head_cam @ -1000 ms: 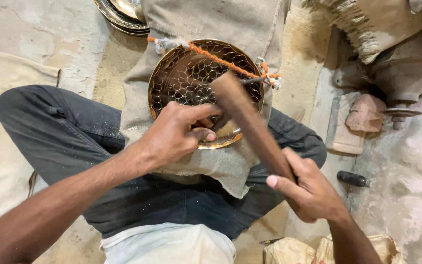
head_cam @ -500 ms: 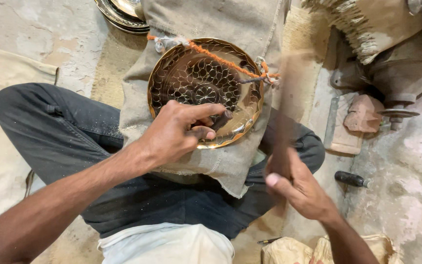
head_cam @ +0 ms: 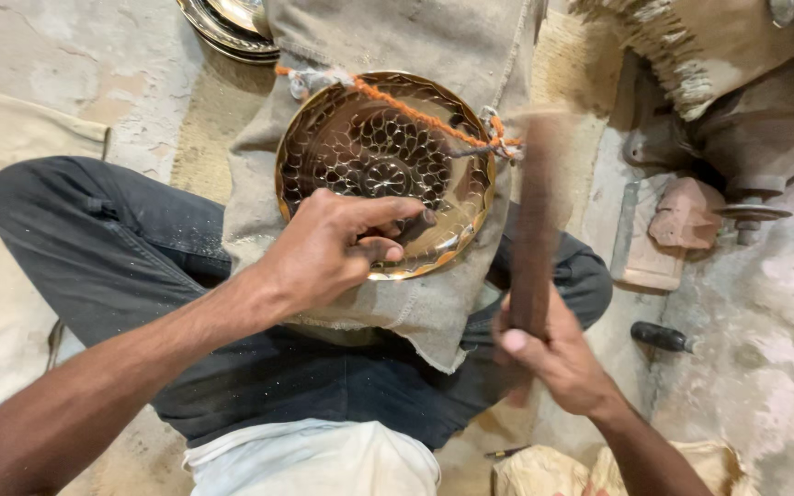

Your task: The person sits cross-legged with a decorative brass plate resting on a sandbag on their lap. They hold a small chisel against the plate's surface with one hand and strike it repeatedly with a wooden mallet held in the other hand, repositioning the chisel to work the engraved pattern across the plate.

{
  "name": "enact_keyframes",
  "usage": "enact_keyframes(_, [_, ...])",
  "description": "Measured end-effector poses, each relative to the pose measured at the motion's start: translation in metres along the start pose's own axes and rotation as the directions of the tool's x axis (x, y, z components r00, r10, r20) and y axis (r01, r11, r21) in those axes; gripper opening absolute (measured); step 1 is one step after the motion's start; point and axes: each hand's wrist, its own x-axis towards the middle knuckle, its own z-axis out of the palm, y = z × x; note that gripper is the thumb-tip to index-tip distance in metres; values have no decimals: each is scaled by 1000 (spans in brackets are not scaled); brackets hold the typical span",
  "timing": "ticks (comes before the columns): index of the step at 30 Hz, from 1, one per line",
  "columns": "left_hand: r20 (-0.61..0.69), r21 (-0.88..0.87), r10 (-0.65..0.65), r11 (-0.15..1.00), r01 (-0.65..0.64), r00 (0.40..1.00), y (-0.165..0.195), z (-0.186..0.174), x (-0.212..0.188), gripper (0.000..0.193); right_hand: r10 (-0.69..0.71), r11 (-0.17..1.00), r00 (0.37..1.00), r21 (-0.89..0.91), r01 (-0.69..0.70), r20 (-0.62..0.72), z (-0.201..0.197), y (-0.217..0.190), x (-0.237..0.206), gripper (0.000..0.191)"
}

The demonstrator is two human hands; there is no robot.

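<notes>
A round brass plate with a punched floral pattern (head_cam: 383,165) lies on grey burlap cloth (head_cam: 434,55) over the lap. The left hand (head_cam: 323,248) pinches a small dark punch (head_cam: 420,223) against it. The right hand (head_cam: 553,354) is clamped on a blurred brown wooden mallet (head_cam: 535,230), raised beside the plate.

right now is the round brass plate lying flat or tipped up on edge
Lying flat, face up: the round brass plate rests on grey sackcloth over the lap, its engraved inside in full view, an orange cord across it.

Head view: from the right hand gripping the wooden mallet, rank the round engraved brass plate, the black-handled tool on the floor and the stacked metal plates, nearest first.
1. Black-handled tool, on the floor to its right.
2. Round engraved brass plate, up-left on the lap.
3. Stacked metal plates, top left.
</notes>
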Motion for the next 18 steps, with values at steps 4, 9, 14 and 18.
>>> enact_keyframes(4, [-7, 12, 36, 999, -36, 999, 1, -1, 1, 43, 4, 995, 1000, 101, -5, 11, 4, -3, 3, 44])
enact_keyframes(9, [53, 56, -97, 994, 94, 994, 0, -2, 1, 43, 8, 1000, 998, 8, -8, 54, 7, -10, 2, 43])
enact_keyframes(14, [42, 68, -78, 995, 75, 996, -1, -3, 0, 47, 34, 997, 999, -70, -34, 0, 7, -6, 1, 44])
enact_keyframes(18, [49, 24, -18, 1000, 17, 999, -2, -3, 1, 53, -145, 989, 989, 28, 145, -17, 8, 0, -1, 39])
